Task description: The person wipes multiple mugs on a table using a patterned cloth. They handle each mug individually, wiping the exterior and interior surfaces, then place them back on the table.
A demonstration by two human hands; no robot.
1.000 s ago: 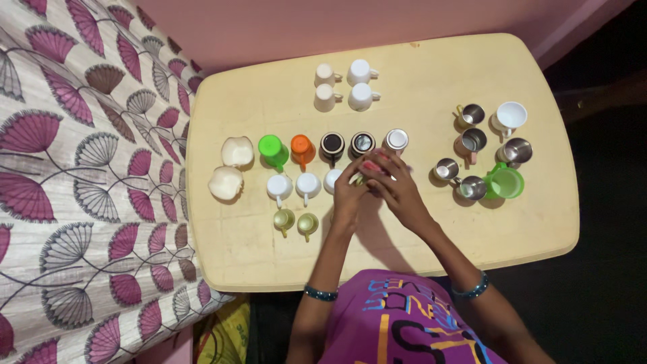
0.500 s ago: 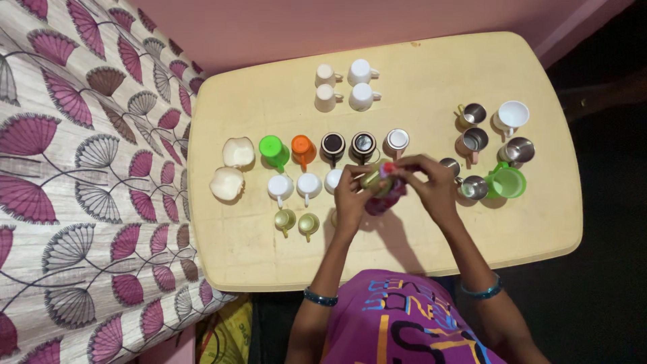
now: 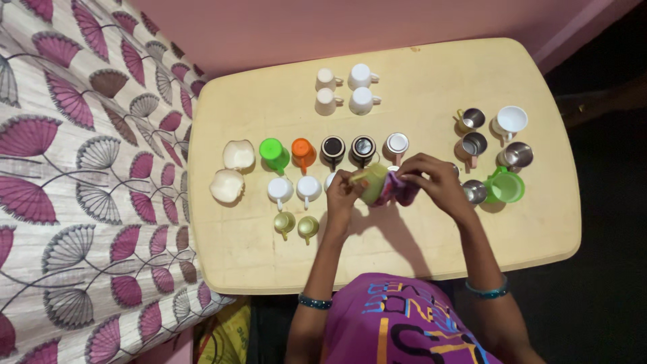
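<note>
Head view: over the middle of the smooth, cream, round-cornered tabletop (image 3: 418, 87), the left hand (image 3: 342, 195) has its fingers curled round a small yellow-green plastic cup (image 3: 373, 183) tipped on its side, while the right hand (image 3: 431, 182) pinches a crumpled purple cloth (image 3: 396, 191) against the cup's mouth. Just left stand two small white handled cups (image 3: 294, 189) and two tiny brass-coloured cups (image 3: 296, 224); right, shiny steel cups (image 3: 472, 143) near a green plastic bowl (image 3: 505, 187). The cup's inside is hidden by cloth and fingers.
</note>
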